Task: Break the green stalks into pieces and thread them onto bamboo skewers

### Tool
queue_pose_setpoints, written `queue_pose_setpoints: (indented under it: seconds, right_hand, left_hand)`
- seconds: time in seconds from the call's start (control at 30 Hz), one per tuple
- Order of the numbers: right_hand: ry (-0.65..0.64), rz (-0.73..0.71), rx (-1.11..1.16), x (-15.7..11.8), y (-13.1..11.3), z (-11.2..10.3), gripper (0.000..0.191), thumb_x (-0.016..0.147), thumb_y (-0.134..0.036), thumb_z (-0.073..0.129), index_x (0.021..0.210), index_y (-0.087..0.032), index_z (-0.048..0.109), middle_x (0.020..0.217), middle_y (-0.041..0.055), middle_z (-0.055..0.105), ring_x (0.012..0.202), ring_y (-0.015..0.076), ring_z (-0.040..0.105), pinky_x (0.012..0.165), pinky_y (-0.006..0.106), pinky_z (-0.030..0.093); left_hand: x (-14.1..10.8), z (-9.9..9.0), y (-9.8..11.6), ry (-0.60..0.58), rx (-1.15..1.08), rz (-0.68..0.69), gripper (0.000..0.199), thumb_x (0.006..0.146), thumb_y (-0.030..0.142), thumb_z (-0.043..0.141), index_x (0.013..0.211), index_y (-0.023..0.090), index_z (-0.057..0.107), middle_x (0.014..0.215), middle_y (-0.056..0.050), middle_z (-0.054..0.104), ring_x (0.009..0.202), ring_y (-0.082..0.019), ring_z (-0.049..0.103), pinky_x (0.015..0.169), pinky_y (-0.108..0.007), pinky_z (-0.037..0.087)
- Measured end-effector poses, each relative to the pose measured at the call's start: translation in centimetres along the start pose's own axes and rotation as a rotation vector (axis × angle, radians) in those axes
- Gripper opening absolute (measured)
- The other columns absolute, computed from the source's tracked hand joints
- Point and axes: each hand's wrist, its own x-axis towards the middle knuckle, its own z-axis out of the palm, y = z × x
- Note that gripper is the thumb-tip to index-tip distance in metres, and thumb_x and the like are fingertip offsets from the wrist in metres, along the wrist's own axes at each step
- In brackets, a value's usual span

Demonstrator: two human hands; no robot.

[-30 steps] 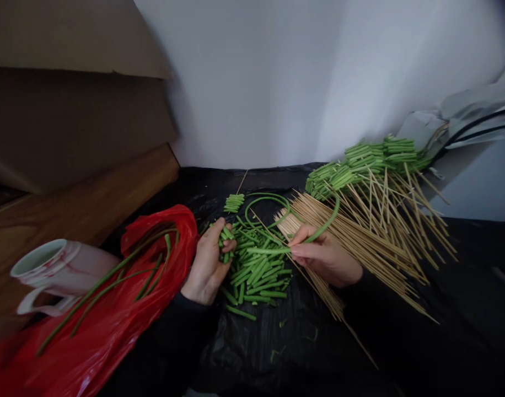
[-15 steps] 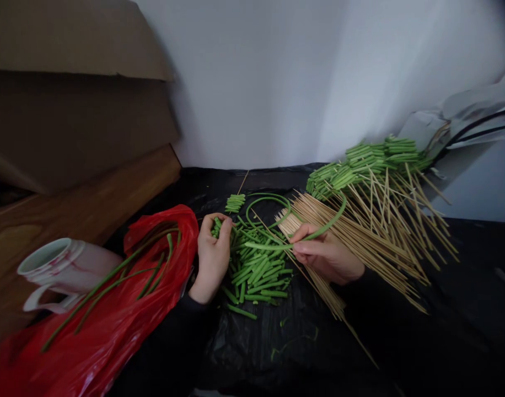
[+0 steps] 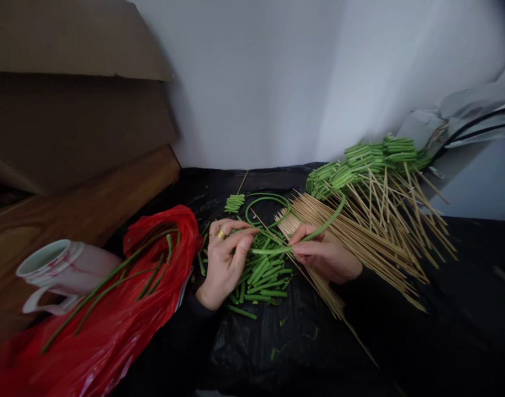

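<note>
One mug [image 3: 87, 267], one red bag [image 3: 112, 347] and one small loaded skewer [image 3: 235, 203] I can count; the cut green pieces [image 3: 263, 275] at centre are too many. My right hand [image 3: 329, 259], right of centre, pinches one long green stem [image 3: 330, 220] between thumb and fingers. My left hand [image 3: 225, 262] is half curled at its left end; whether it grips, I cannot tell. Black sheeting [image 3: 256, 369] runs from the pile to the bottom edge; a pale wall [image 3: 256, 82] bounds the top.
</note>
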Motion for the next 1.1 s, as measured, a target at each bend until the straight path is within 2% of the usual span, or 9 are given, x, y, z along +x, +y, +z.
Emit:
queue_pose_setpoints:
  seconds: [0.07,0.2,0.33,0.47,0.67,0.77,0.87,1.0,1.1]
  right_hand:
    - [0.018,0.012,-0.028,0.0,0.0,0.1,0.011,0.067,-0.022,0.08,0.07,-0.019,0.069,0.057,-0.0038,0.058,0.052,0.0085,0.049,0.051,0.024,0.035]
    - [0.035,0.011,-0.081,0.0,0.2,0.2,0.014,0.066,-0.024,0.082,0.07,-0.019,0.069,0.057,-0.0042,0.058,0.052,0.0085,0.05,0.051,0.023,0.036]
    - [0.019,-0.01,-0.148,0.1,0.7,-0.1,0.015,0.069,-0.026,0.082,0.074,-0.018,0.07,0.06,-0.0031,0.061,0.054,0.0092,0.052,0.052,0.024,0.038]
    - [0.0,-0.03,-0.159,0.1,0.8,-0.2,0.017,0.072,-0.029,0.081,0.075,-0.018,0.069,0.061,-0.0025,0.062,0.054,0.0089,0.053,0.053,0.023,0.039]
    - [0.118,-0.004,0.08,0.2,-0.4,0.1,0.023,0.07,-0.031,0.083,0.07,-0.019,0.063,0.056,-0.0044,0.06,0.05,0.0065,0.049,0.049,0.02,0.035]
    - [0.097,-0.007,0.073,0.2,-0.5,0.3,0.025,0.069,-0.03,0.084,0.068,-0.018,0.062,0.057,-0.004,0.06,0.049,0.0063,0.049,0.049,0.02,0.034]
    - [0.056,-0.021,0.056,0.1,-0.3,0.7,0.026,0.069,-0.033,0.083,0.066,-0.018,0.062,0.057,-0.004,0.06,0.049,0.0067,0.049,0.049,0.021,0.034]
    - [0.043,0.016,0.061,0.1,0.1,1.2,0.028,0.069,-0.035,0.083,0.067,-0.018,0.061,0.057,-0.0043,0.059,0.05,0.0075,0.048,0.049,0.022,0.033]
    - [0.056,0.037,0.076,0.2,0.4,1.1,0.03,0.069,-0.036,0.083,0.066,-0.018,0.059,0.057,-0.0043,0.059,0.049,0.0075,0.047,0.049,0.022,0.033]
  left_hand:
    - [-0.1,0.0,0.4,-0.002,0.047,0.107,0.018,0.091,0.028,0.062,0.101,0.024,0.076,0.092,-0.005,0.067,0.096,-0.021,0.054,0.089,-0.039,0.043]
    - [-0.4,0.5,0.6,-0.078,0.027,0.261,0.021,0.082,0.026,0.074,0.102,0.021,0.075,0.086,-0.005,0.064,0.085,-0.019,0.054,0.076,-0.034,0.046]
    - [-0.7,0.9,0.6,-0.164,0.015,0.293,0.023,0.083,0.023,0.073,0.106,0.02,0.072,0.086,-0.005,0.064,0.082,-0.018,0.055,0.072,-0.033,0.046]
    - [-1.0,1.2,0.7,-0.217,-0.013,0.261,0.018,0.087,0.019,0.068,0.104,0.018,0.069,0.088,-0.004,0.062,0.082,-0.017,0.057,0.075,-0.031,0.048]
    - [-0.4,0.9,1.0,-0.173,-0.133,0.069,0.006,0.089,0.019,0.064,0.095,0.018,0.064,0.089,-0.004,0.06,0.084,-0.015,0.058,0.076,-0.027,0.047]
    - [0.0,0.7,1.1,-0.131,-0.283,-0.072,0.007,0.088,0.024,0.066,0.085,0.018,0.063,0.083,-0.002,0.061,0.08,-0.015,0.057,0.073,-0.027,0.045]
    - [0.1,0.8,1.3,-0.096,-0.502,-0.29,0.015,0.087,0.031,0.067,0.08,0.018,0.064,0.077,-0.001,0.059,0.074,-0.015,0.054,0.068,-0.027,0.043]
    - [-0.2,1.5,1.6,-0.096,-0.899,-0.618,0.025,0.08,0.039,0.074,0.085,0.017,0.064,0.072,0.002,0.057,0.061,-0.01,0.049,0.061,-0.023,0.04]
    - [-0.3,1.8,1.9,-0.111,-1.082,-0.728,0.028,0.075,0.038,0.079,0.083,0.017,0.062,0.076,0.002,0.06,0.059,-0.007,0.048,0.06,-0.022,0.039]
